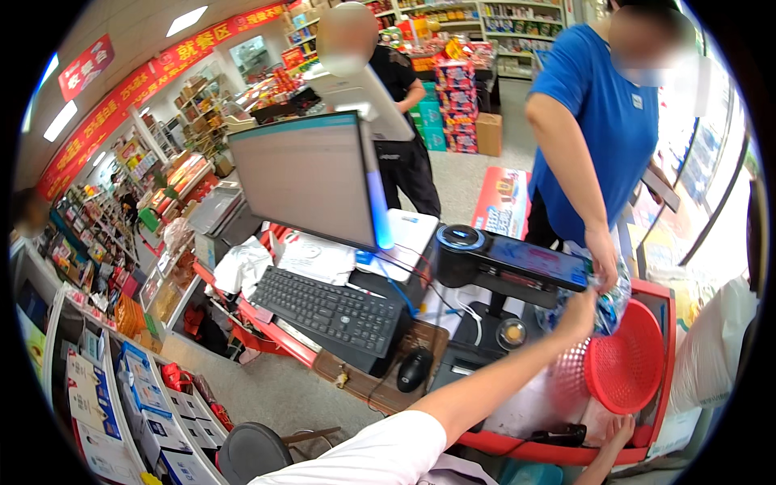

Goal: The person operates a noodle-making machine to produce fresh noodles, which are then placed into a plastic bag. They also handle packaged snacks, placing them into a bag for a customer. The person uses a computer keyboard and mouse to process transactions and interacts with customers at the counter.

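My left hand (581, 314), on a bare forearm below a white sleeve, reaches across the counter to a clear plastic bag (613, 309) with blue-and-white contents. Its fingers close on the upper part of the bag, partly hidden there. Right beside them, the hand (601, 257) of a person in a blue T-shirt also grips the bag's top. At the lower right, my right hand (618, 431) has its fingers at the near rim of a red perforated plastic basket (624, 364). The basket is tilted, its mouth towards me, and its left side is blurred.
A monitor (303, 182), keyboard (327, 309), mouse (414, 370) and payment terminal with a screen (533, 257) crowd the red-edged counter. A black handheld device (558, 434) lies near its front edge. A white bag (715, 345) stands at right; a stool (254, 454) is below left. Another person stands behind the monitor.
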{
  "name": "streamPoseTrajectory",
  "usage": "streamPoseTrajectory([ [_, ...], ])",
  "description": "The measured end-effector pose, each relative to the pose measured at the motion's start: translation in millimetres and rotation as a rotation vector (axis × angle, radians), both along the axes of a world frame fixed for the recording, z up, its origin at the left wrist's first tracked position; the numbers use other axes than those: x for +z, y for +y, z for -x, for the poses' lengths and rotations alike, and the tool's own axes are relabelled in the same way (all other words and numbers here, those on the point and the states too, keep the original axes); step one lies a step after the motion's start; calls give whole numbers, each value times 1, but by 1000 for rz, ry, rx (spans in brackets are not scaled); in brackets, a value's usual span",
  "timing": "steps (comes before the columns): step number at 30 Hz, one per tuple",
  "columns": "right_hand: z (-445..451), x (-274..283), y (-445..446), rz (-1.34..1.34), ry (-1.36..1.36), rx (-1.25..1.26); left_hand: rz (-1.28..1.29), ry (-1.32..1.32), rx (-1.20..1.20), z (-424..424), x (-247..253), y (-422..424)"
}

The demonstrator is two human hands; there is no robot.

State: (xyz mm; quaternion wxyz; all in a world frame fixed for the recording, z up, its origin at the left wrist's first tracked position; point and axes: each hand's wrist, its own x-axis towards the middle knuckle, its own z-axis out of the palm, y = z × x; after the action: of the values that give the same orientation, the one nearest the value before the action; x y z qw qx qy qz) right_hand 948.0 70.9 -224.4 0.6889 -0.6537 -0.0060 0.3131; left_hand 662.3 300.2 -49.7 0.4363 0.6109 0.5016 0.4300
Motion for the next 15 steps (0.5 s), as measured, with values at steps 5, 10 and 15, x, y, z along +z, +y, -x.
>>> streamPoseTrajectory([
  [5, 23, 20, -20, -118, -202, 164, -366, 166, -1092, 108, 88, -130],
  [10, 170, 134, -37, -87, -453, 181, -131, 84, -1203, 293, 148, -202],
  [15, 345, 185, -30, -236, -593, 286, 45, 121, -670, 506, 104, -257],
])
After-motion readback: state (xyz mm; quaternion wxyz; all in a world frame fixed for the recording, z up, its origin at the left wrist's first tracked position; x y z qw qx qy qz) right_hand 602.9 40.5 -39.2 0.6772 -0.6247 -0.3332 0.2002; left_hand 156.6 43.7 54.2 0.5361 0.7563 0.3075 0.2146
